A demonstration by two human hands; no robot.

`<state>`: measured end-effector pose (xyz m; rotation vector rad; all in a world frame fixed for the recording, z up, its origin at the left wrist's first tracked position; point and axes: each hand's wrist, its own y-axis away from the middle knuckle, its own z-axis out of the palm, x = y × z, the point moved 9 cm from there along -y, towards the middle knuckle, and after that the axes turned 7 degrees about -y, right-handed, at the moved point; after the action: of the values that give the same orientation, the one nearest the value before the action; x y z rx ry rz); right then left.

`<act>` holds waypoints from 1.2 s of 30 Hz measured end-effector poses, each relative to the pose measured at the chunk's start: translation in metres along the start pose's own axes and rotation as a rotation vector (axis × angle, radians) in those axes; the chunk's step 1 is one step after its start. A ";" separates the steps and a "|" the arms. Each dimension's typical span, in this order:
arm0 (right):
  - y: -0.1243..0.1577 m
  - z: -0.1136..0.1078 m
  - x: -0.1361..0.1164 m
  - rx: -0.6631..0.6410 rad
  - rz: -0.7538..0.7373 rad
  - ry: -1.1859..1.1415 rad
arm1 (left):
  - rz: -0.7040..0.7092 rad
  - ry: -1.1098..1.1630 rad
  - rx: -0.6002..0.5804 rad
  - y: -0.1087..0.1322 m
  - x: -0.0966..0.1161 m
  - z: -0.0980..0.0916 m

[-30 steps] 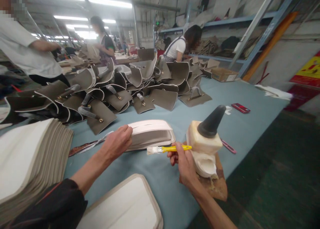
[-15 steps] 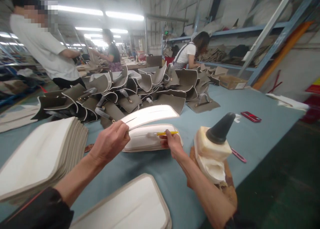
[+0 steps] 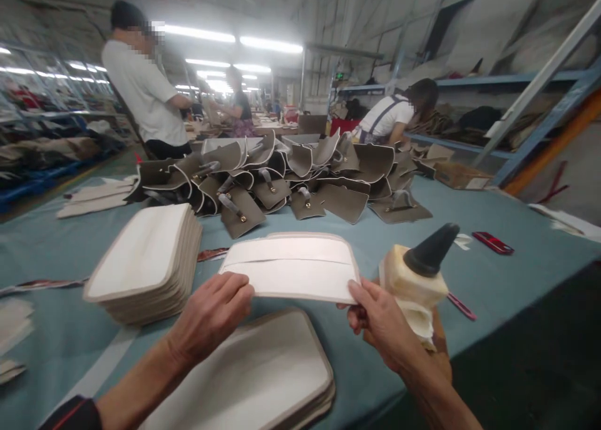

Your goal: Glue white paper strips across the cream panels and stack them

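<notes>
A white panel with rounded corners and a slit along its length (image 3: pixel 288 264) is held level between my hands. My left hand (image 3: pixel 218 308) pinches its near left corner. At its right end, my right hand (image 3: pixel 380 314) grips the edge with the thumb on top; the yellow-handled brush does not show now. Part of another panel's edge shows behind the held one. Just below it lies a low stack of larger white panels (image 3: pixel 253 367). Right of my right hand stands a cream-coloured glue container (image 3: pixel 413 280) with a black cone-shaped top (image 3: pixel 432 250).
A tall stack of white panels (image 3: pixel 141 248) stands left. Grey-brown bag pieces with handles (image 3: pixel 244 211) are heaped across the back. A red phone-like object (image 3: pixel 493 242) and a pink cutter-like tool (image 3: pixel 461 306) lie right. Several people work beyond the table; one (image 3: pixel 385 117) bends over at right.
The panel has come down and toward me. My right hand has moved from brushing the lower panel to gripping the raised panel's right end. The camera view has swung left.
</notes>
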<state>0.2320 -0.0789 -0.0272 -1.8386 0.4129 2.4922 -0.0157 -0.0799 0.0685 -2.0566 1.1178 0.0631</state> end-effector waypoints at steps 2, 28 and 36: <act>0.009 0.014 0.005 -0.043 -0.030 0.042 | -0.137 -0.066 0.038 0.019 -0.004 -0.018; 0.064 0.046 0.031 -0.144 -0.057 0.708 | -1.404 0.915 -0.277 0.211 0.002 -0.084; 0.063 -0.004 0.083 -0.135 0.073 0.820 | -1.590 0.707 -0.394 0.248 0.049 -0.052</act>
<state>0.1999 -0.1523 -0.0944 -2.8832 0.3152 1.7068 -0.1824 -0.2247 -0.0654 -2.8117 -0.5361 -1.3571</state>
